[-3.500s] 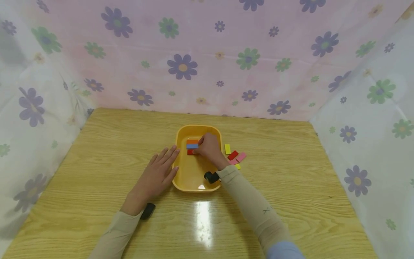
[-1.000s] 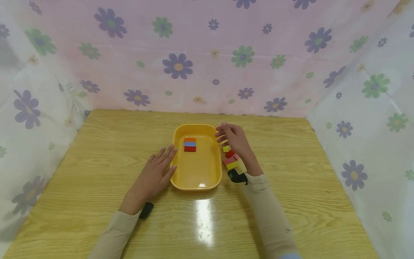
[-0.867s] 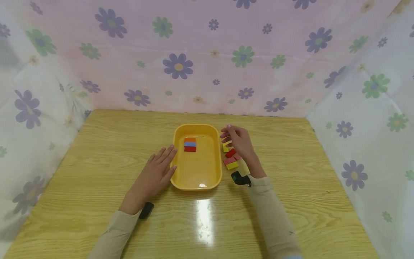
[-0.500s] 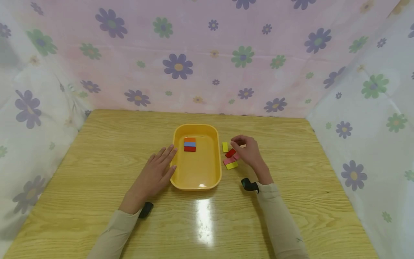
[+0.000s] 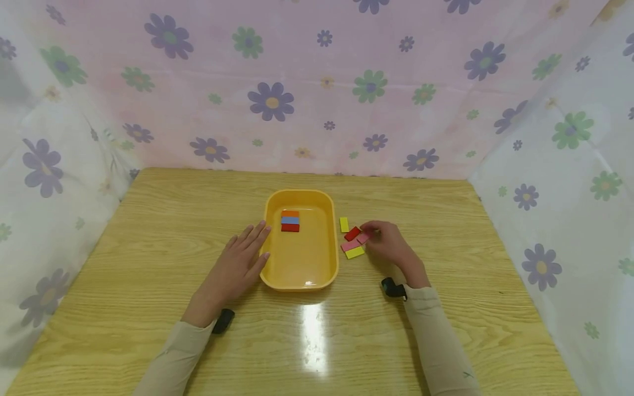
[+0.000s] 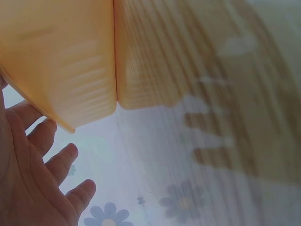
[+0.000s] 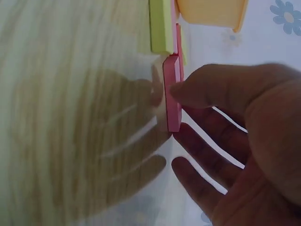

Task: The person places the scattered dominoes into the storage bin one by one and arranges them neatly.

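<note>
So I've got a wood-grain surface (image 5: 124, 264) boxed in by flowery cloth (image 5: 307, 60), and a yellow tray (image 5: 302, 269) sits in the middle. In it, an orange block (image 5: 290, 213), a blue block (image 5: 290, 220) and a dark red block (image 5: 290, 227) lie in a neat row near the far left.

The one I'm on is the outer pink block (image 5: 364, 238), right of the tray on the surface. My right hand (image 5: 389, 241) has its thumb against one side and the other fingers round the far side; honestly can't tell if that's a proper pinch.

Tip, imo: get thumb and index square on opposite faces, then lift straight up. It's tucked close to the bright red block (image 5: 353, 234) and the inner pink block (image 5: 349, 246), so dragging sideways would probably shove those, maybe the front yellow block (image 5: 354, 253) too. The back yellow block (image 5: 344, 224) sits apart, so less of a worry.

Pose-wise, my right forearm slants in from the lower right, palm turned inward, hand low by the surface. My left hand (image 5: 236, 268) is relaxed and gripping nothing, straight fingertips over the tray's left rim, which should help steady it.
</note>
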Demonstrator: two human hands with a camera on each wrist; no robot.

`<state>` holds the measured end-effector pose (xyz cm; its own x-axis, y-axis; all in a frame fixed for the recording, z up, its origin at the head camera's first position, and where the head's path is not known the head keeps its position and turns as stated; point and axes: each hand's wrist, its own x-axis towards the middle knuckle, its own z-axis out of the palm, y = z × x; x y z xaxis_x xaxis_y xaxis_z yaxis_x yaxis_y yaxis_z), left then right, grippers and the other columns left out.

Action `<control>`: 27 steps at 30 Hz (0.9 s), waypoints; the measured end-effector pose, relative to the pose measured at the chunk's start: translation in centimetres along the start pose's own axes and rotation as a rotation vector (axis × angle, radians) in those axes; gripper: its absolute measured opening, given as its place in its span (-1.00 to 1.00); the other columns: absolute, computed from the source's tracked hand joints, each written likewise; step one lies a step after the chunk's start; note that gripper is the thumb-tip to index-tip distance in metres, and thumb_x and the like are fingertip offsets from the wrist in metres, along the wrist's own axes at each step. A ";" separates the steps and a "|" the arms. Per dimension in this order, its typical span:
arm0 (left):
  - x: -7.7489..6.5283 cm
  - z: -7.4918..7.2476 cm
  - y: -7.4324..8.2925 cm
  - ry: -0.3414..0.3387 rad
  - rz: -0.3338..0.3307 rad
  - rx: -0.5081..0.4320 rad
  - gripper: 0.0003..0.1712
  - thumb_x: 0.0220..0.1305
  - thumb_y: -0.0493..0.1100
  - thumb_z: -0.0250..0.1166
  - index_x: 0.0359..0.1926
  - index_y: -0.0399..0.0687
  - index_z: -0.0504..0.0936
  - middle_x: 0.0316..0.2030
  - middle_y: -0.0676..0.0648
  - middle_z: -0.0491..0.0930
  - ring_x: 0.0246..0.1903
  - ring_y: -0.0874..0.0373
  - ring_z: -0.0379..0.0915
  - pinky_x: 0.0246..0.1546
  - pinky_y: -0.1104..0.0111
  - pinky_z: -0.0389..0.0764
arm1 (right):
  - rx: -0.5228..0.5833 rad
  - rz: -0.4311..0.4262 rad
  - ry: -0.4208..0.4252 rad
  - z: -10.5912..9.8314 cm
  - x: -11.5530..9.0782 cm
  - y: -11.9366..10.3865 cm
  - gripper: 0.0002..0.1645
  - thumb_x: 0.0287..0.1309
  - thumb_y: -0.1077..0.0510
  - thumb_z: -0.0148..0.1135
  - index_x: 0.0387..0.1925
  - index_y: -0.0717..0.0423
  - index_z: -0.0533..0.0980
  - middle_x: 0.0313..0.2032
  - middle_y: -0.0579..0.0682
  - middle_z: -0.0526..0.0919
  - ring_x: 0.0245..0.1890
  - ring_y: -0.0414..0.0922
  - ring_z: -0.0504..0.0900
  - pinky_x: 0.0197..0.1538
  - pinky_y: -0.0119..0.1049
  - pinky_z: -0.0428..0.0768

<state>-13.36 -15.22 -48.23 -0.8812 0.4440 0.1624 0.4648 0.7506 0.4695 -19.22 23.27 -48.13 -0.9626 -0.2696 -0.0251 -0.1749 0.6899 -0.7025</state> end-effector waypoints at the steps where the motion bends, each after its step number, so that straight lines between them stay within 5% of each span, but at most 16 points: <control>1: 0.0 0.0 0.0 -0.006 -0.004 -0.001 -0.30 0.61 0.04 -0.02 0.61 -0.08 0.07 0.60 -0.13 0.02 0.56 -0.25 -0.08 0.46 -0.29 -0.01 | -0.016 -0.011 0.002 0.0 -0.1 0.1 -0.59 0.13 0.44 0.25 0.06 0.40 0.61 0.03 0.29 0.69 0.05 0.18 0.64 0.22 0.12 0.56; 13: 0.1 -0.2 -0.2 -0.034 -0.015 -0.001 -0.29 0.61 0.06 -0.02 0.62 -0.04 0.05 0.61 -0.09 -0.02 0.58 -0.21 -0.12 0.48 -0.26 -0.04 | -0.077 -0.071 0.003 -0.3 -0.2 1.4 -0.72 0.16 0.36 0.41 -0.07 0.38 0.67 -0.10 0.26 0.73 -0.09 0.14 0.66 0.08 0.07 0.63; 27: 0.2 -0.2 -0.2 -0.032 -0.015 0.001 -0.29 0.61 0.06 -0.02 0.62 -0.04 0.05 0.61 -0.08 -0.03 0.58 -0.20 -0.11 0.49 -0.26 -0.04 | -0.164 -0.094 -0.022 -0.4 -0.1 1.8 -0.82 0.19 0.31 0.43 -0.16 0.30 0.70 -0.26 0.11 0.73 -0.23 0.02 0.57 0.08 0.00 0.42</control>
<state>-13.62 -15.43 -48.14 -0.8849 0.4481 0.1273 0.4515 0.7579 0.4709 -19.50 24.80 -49.10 -0.9361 -0.3514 0.0177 -0.2965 0.7608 -0.5773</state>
